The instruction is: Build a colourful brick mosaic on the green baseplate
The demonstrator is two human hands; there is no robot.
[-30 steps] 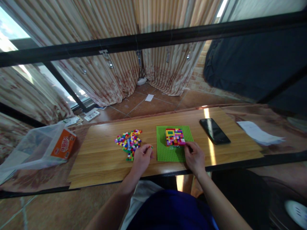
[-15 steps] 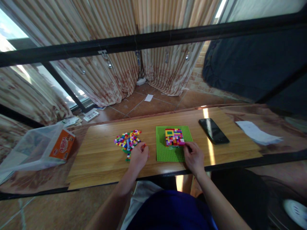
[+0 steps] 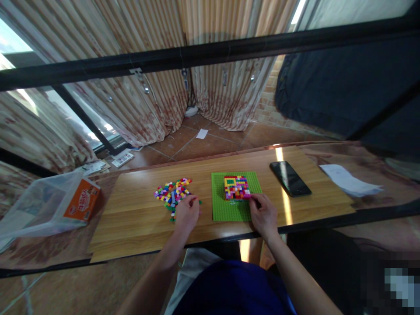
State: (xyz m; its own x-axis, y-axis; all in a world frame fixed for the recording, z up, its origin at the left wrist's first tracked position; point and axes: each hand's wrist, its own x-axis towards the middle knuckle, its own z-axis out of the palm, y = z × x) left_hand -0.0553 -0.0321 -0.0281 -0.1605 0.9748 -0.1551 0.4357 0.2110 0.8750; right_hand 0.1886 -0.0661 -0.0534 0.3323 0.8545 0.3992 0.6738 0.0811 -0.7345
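On a green studded baseplate (image 3: 218,210) sits a low block of many-coloured toy bricks (image 3: 236,189), with a yellow square outline in its far left corner. My right hand (image 3: 264,215) rests over the plate's near right part. Its thumb and forefinger are pinched at the block's near right corner, by a magenta brick; what lies between them is too small to make out. To the left, my left hand (image 3: 187,213) is closed in a pinch beside a pile of loose small bricks (image 3: 170,192), covering part of it. Whatever its fingertips hold is unclear.
A black phone (image 3: 290,178) lies right of the baseplate on the wooden board (image 3: 131,218). Further right is a white paper sheet (image 3: 350,180). A clear plastic bin (image 3: 42,203) with an orange label stands at the left. A dark rail (image 3: 164,61) crosses beyond the board.
The whole view has shifted slightly. Both hands keep nearly the same pinched poses, the right still at the block's corner and the left still by the pile.
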